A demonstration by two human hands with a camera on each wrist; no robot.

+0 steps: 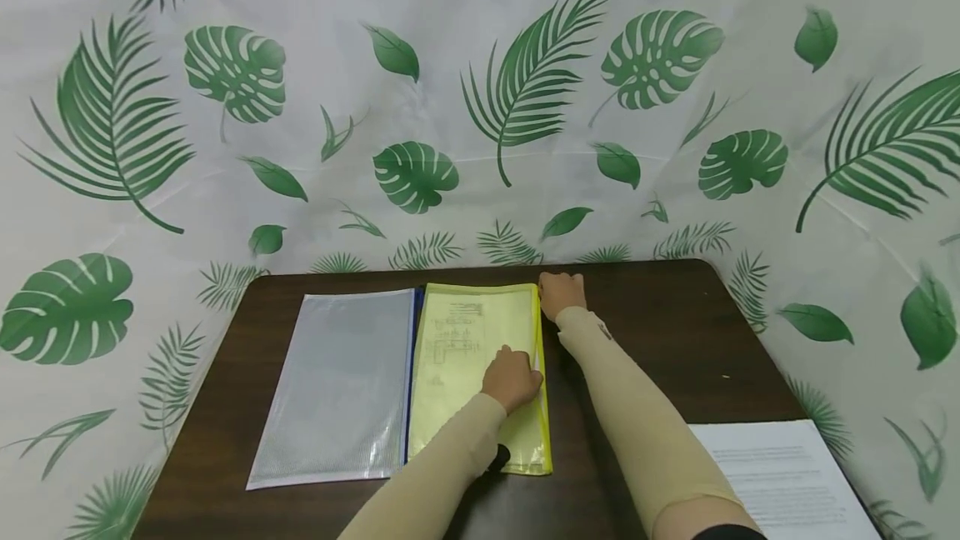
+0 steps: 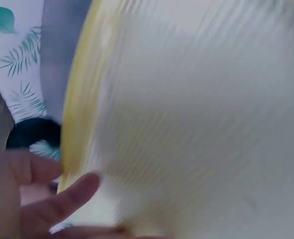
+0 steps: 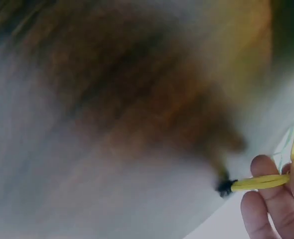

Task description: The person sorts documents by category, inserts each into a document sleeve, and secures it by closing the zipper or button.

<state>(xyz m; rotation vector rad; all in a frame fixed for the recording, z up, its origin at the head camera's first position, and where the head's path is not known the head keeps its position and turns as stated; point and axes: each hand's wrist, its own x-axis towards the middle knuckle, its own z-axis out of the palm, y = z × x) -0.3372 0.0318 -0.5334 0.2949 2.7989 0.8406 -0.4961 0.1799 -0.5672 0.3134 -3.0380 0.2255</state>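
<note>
A translucent yellow zip pouch (image 1: 450, 390) with a printed sheet visible inside lies at the middle of the dark table. My left hand (image 1: 512, 379) pinches its right edge about halfway down. In the left wrist view, the thumb (image 2: 70, 201) lies against the ribbed face beside the yellow border. My right hand (image 1: 562, 294) is at the pouch's top right corner. Up close in the right wrist view, its fingers (image 3: 279, 206) hold a thin yellow zipper pull (image 3: 259, 182) with a dark end. Much of that view is blurred.
A clear pouch with a blue edge (image 1: 341, 390) lies flat, directly left of the yellow one. Printed white sheets (image 1: 783, 473) rest at the table's front right, partly behind the right forearm. A leaf-patterned cloth (image 1: 450, 107) hangs behind the dark table (image 1: 652, 332).
</note>
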